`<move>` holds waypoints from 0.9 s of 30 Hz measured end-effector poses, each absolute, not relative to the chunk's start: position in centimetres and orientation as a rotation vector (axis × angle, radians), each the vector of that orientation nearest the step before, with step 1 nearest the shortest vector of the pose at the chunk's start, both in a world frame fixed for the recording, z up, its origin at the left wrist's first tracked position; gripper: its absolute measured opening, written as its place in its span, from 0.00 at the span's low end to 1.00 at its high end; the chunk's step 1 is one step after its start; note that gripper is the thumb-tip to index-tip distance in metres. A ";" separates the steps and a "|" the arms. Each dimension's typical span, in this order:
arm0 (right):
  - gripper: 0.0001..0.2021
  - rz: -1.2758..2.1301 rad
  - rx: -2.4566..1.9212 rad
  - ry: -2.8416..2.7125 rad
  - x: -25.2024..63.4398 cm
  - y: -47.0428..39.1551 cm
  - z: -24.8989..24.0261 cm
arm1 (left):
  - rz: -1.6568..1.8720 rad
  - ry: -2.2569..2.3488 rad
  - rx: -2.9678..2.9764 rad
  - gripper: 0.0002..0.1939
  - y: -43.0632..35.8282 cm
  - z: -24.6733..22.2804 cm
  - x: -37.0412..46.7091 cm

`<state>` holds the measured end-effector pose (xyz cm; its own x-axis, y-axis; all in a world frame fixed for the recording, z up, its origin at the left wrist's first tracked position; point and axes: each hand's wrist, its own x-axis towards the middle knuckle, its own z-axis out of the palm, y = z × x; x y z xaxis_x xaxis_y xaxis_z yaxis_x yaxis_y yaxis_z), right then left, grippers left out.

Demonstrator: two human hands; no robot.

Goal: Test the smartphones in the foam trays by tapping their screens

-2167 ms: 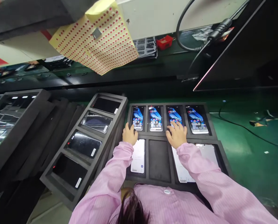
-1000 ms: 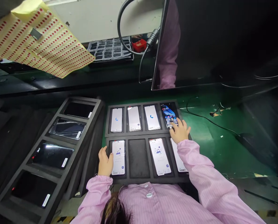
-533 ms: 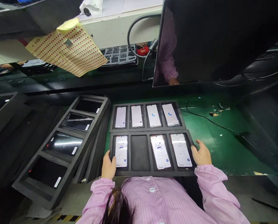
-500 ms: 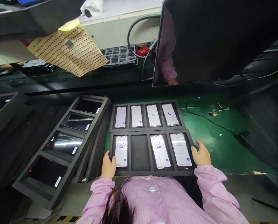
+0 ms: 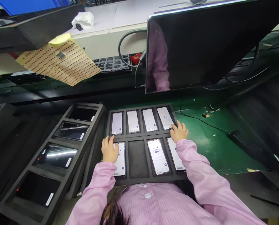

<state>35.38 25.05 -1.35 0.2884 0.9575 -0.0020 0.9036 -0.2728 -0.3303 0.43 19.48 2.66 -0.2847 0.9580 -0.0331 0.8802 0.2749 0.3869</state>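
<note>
Black foam seems to form the far tray (image 5: 124, 123) and the near tray (image 5: 151, 179), which lie close together on the green table (image 5: 200, 153), one behind the other, probably so that every phone is within easy reach. Their slots, I think, keep the phones flat and apart. Four lit phones lie in the far tray, and its right phone (image 5: 164, 112) shows a blue telephone sign. Just at the near end of this phone is the right hand (image 5: 179, 132), with its fingers spread and nothing grasped; whether a fingertip touches the glass, I cannot say for sure from this angle. The left hand (image 5: 109, 150) is also spread, over the left side of the near tray, and it partly covers the left phone (image 5: 121, 164) there, perhaps to steady the tray. Two more lit phones (image 5: 158, 157) lie in the right half of this tray. On the left, a slanted tray (image 5: 64, 141) holds four dark phones (image 5: 56, 156) with white labels.
</note>
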 end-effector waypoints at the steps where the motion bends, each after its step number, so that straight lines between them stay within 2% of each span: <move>1: 0.22 0.265 -2.314 -1.674 35.5 25.3 -1.4 | 0.426 2.294 1.696 0.23 19.7 2.8 0.4; 11: 0.19 0.137 -2.173 -1.809 34.0 26.2 -1.7 | 0.259 2.289 1.783 0.22 22.0 2.1 0.9; 27: 0.19 0.316 -1.797 -2.103 26.9 27.2 -1.0 | 0.121 2.338 1.806 0.22 25.0 0.5 2.1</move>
